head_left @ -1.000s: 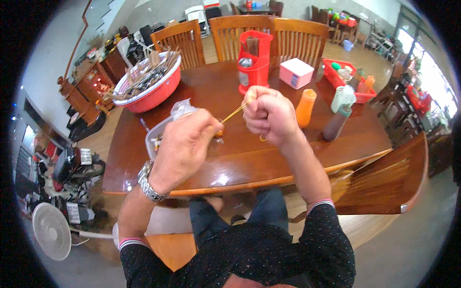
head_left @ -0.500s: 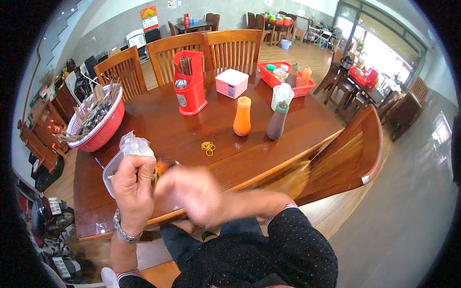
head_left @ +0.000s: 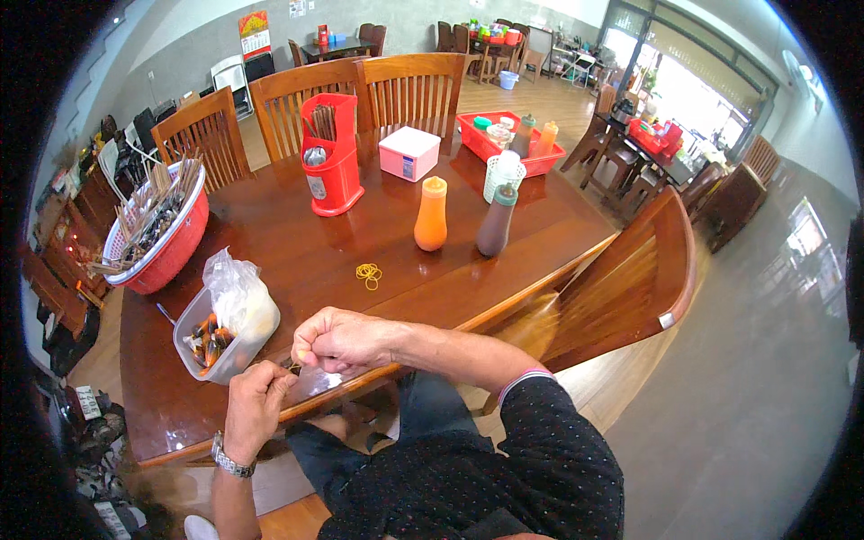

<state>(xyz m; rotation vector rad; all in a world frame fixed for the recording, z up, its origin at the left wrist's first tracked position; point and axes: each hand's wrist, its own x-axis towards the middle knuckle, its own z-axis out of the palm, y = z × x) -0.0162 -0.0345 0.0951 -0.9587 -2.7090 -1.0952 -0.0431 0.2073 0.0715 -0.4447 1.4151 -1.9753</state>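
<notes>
My left hand (head_left: 256,407), with a metal watch at the wrist, pinches something small and mostly hidden at the table's near edge. Just right of it my right hand (head_left: 346,340) is closed, fingertips close to the left ones. A thin yellowish strand (head_left: 294,367), like a rubber band, shows between the fingertips. Beyond my left hand stands a clear plastic tub (head_left: 261,340) with small dark and orange sauce bags (head_left: 209,344) and a whitish plastic bag (head_left: 236,292) in it. Several loose yellow rubber bands (head_left: 368,275) lie on the table past my right hand.
On the wooden table (head_left: 297,243) stand an orange squeeze bottle (head_left: 431,216), a dark one (head_left: 495,223), a red chopstick holder (head_left: 333,166), a pink box (head_left: 409,158), a red condiment tray (head_left: 540,166) and a utensil basket (head_left: 175,243). Wooden chairs (head_left: 621,279) surround it.
Both hands have come lower and nearer the table edge, uncovering the tub. My right hand, blurred before, now shows sharply beside the left. The whole view has shifted slightly.
</notes>
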